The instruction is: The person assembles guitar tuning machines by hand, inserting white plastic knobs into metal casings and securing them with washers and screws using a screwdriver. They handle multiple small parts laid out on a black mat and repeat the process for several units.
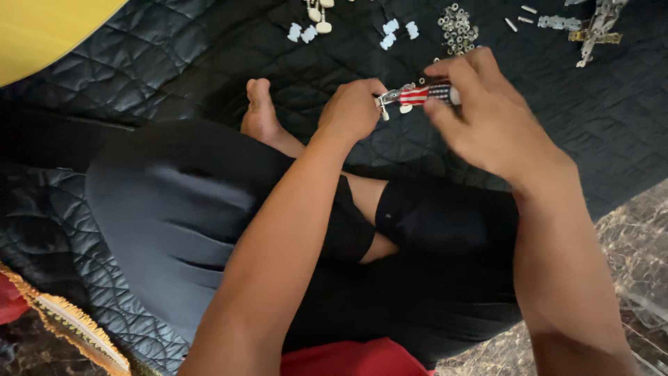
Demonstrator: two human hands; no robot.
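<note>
Left hand [351,110] and right hand [487,115] both grip a striped red-white-blue folding tool [416,95], its long axis lying left-right.

Single head-worn view, pitched steeply down and slightly forward over the wearer's crossed legs. Black quilted mat [557,125] is taken as landmark: it fills the upper frame and the left side, seen at close, arm's-length range. Both forearms are seen entering from the bottom edge, so the camera sits above and behind them. Marble floor [626,230] is caught off the mat's lower right edge, a yellow surface [49,28] beyond its upper left corner. No second view, so no overlap.
</note>
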